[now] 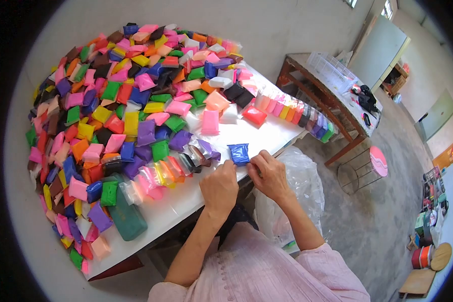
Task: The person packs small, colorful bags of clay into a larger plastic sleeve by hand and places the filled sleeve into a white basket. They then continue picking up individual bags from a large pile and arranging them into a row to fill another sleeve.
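Observation:
A small shiny blue packet (238, 154) is at the front edge of the white table, between my two hands. My left hand (220, 187) is closed, its fingers curled at the packet's lower left corner. At the lower right corner, my right hand (270, 174) has its thumb and fingers pinched together; the exact grip is partly hidden. To the left of my hands runs a row of clear-wrapped packets in several colours (161, 173). A pink packet (210, 122) and a red packet (255, 116) lie beyond the blue one.
A large heap of coloured packets (131, 95) covers the table's left and back. A green case (128, 214) lies near the front edge. Another packet row (294, 111) reaches the right end. Below hangs a clear plastic bag (292, 196). A stool (377, 162) and wooden table (327, 90) stand right.

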Available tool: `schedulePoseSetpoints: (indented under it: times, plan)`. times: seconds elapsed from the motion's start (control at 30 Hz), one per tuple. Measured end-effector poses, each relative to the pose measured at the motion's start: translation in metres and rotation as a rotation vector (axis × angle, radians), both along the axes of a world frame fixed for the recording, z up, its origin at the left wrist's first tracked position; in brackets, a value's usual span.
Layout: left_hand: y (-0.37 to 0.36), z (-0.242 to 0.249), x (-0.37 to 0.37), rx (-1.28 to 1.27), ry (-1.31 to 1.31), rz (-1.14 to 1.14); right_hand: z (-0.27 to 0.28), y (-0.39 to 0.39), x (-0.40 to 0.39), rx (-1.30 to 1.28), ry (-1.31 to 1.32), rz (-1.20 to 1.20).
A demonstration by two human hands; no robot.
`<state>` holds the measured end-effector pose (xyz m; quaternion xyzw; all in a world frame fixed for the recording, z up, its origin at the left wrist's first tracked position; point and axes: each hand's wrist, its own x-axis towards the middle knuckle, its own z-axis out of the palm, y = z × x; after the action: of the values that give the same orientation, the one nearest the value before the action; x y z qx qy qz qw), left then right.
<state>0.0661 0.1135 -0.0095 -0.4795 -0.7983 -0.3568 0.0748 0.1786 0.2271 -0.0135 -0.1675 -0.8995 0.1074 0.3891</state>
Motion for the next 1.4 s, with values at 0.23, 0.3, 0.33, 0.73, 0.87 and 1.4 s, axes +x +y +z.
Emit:
schedulePoseSetpoints:
  times: [0.23, 0.3, 0.33, 0.73, 0.87, 1.4]
  plan:
    - [-0.002, -0.016, 0.003, 0.109, 0.189, -0.044, -0.011, -0.004, 0.003, 0.043, 0.045, -0.022]
    - [-0.003, -0.014, 0.000, 0.132, 0.210, -0.060, -0.010, -0.008, 0.004, -0.081, 0.083, 0.013]
    - [-0.005, -0.015, -0.002, 0.154, 0.220, -0.077, -0.008, -0.010, 0.006, -0.207, 0.110, 0.052]
    - [-0.016, -0.001, 0.001, 0.405, 0.070, -0.171, 0.019, 0.010, 0.009, -1.592, 0.247, 0.734]
    - [-0.038, 0.041, -0.004, 0.219, 0.266, 0.037, 0.036, 0.017, -0.010, -1.217, 0.169, 0.590]
    - [-0.028, 0.049, -0.061, -0.001, 0.094, -0.176, 0.013, 0.029, -0.074, -0.393, -0.121, 0.420]
